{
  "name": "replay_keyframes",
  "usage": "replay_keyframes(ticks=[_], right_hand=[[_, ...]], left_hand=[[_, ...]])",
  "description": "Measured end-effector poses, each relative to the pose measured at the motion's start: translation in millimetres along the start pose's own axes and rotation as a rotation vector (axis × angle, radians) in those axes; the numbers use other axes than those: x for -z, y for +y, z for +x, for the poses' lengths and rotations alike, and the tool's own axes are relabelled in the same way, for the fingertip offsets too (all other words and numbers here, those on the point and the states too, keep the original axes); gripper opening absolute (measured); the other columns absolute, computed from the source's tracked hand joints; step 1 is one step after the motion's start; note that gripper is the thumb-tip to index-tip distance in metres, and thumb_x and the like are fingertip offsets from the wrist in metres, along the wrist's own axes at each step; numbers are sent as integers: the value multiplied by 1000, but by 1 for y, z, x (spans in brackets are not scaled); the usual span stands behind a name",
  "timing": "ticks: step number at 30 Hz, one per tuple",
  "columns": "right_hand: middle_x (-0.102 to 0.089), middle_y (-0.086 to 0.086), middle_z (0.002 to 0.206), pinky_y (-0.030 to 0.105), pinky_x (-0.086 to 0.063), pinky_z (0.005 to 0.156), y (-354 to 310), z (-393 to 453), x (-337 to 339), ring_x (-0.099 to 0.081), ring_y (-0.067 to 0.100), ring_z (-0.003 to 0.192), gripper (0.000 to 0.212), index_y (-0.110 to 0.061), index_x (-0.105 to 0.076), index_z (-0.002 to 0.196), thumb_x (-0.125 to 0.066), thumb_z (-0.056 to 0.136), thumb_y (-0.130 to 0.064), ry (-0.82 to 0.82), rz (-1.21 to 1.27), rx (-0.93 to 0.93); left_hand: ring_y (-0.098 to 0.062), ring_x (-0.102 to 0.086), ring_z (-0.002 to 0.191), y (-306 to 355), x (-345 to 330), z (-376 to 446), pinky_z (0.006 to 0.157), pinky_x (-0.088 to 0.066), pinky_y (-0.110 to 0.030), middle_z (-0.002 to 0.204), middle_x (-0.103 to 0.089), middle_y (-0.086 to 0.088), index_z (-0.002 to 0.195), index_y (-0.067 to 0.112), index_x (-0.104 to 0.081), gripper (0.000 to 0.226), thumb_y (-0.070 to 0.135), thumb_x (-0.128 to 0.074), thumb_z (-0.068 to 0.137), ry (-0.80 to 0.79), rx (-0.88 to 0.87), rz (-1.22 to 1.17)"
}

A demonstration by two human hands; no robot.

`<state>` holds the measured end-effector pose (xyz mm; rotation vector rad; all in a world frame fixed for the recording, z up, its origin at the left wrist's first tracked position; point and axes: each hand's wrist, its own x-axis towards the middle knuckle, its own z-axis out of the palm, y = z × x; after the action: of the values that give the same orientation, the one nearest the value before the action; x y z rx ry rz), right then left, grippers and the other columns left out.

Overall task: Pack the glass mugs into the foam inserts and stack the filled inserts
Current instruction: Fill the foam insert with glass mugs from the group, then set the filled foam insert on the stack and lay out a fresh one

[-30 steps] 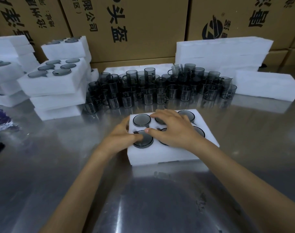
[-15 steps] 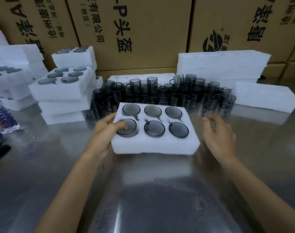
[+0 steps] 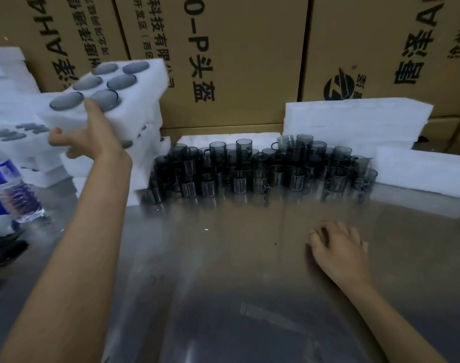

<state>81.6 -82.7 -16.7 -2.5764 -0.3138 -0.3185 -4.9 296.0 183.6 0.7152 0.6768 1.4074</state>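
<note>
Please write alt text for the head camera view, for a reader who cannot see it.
The left hand lifts a white foam insert filled with six dark glass mugs toward a foam stack, while the right hand rests on the steel table before loose smoky glass mugs.

Both forearms are bare, and the hands wear no gloves.

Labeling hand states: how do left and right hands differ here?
1. The left hand is raised, gripping the filled foam insert; the right hand holds nothing.
2. The left hand's thumb reaches over the insert's top and its fingers curl below; the right hand lies palm down, fingers loosely curled, low on the metal table.
Both are bare.
</note>
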Motion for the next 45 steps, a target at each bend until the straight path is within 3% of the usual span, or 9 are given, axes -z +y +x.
replay_keyframes(ticks=[5, 11, 16, 21, 25, 33, 39, 42, 45], right_hand=[[-58, 1, 126, 41, -30, 99, 0, 0, 1, -42, 27, 120, 28, -21, -63, 118, -50, 97, -35, -6, 18, -1], [-58, -2, 124, 41, -29, 100, 0, 0, 2, -43, 24, 117, 25, -23, -65, 113, -50, 97, -36, -11, 34, 21], [-58, -3, 124, 40, -30, 98, 1, -1, 2, -44, 24, 116, 24, -23, -65, 112, -50, 97, -35, -6, 26, 22], [-59, -4, 121, 38, -29, 96, 3, -1, 0, -43, 23, 115, 23, -24, -65, 110, -50, 97, -35, 0, 38, 32], [-58, -5, 119, 37, -28, 94, 5, -1, -2, -42, 22, 113, 21, -25, -65, 108, -51, 96, -34, 4, 45, 37], [-57, -7, 119, 35, -25, 93, 5, 1, -2, -41, 20, 113, 22, -25, -64, 109, -49, 97, -35, -2, 54, 49], [-57, -7, 119, 35, -25, 93, 4, -1, 0, -41, 20, 115, 20, -26, -65, 107, -50, 97, -35, -1, 79, 46], [-57, -7, 119, 34, -25, 93, 4, -1, 0, -40, 20, 116, 20, -26, -65, 108, -51, 96, -34, -4, 94, 39], [-57, -4, 121, 36, -26, 95, 5, 7, 2, -41, 22, 119, 25, -25, -63, 115, -51, 95, -34, -30, 98, 7]], left_hand=[[-27, -40, 129, -11, -2, 31, 104, -44, -31, 151, -14, -8, 149, 26, -12, 98, 47, -75, 77, 140, -28, 309], [-26, -35, 138, -37, 18, 33, 105, -37, -23, 151, -19, -12, 156, 14, -12, 103, 53, -72, 82, 71, -132, 504], [-28, -25, 143, -51, 24, 13, 112, -32, -29, 153, -17, -12, 159, 14, -7, 110, 49, -75, 80, -10, -195, 514], [-32, -8, 152, -72, 25, 6, 120, -19, -35, 165, 3, -16, 159, 9, -2, 100, 33, -71, 90, -122, -311, 665], [-26, 0, 154, -70, 22, 27, 124, -1, -40, 166, 3, -16, 158, 7, 1, 93, 29, -63, 95, -129, -318, 749], [-35, 7, 153, -83, 35, -2, 124, -8, -41, 164, 11, -20, 158, 5, 5, 97, 21, -64, 91, -173, -325, 859], [-32, 7, 153, -144, 52, -127, 125, -3, -40, 165, 8, -20, 157, 3, -10, 85, 4, -60, 89, -473, -428, 838], [-21, 14, 153, -179, 60, -188, 123, -2, -34, 166, 14, -5, 159, 16, -14, 85, 6, -62, 89, -740, -447, 934], [-16, 9, 153, -201, 52, -225, 122, -5, -31, 168, 6, 0, 154, 20, -28, 71, 7, -58, 91, -1041, -408, 961]])
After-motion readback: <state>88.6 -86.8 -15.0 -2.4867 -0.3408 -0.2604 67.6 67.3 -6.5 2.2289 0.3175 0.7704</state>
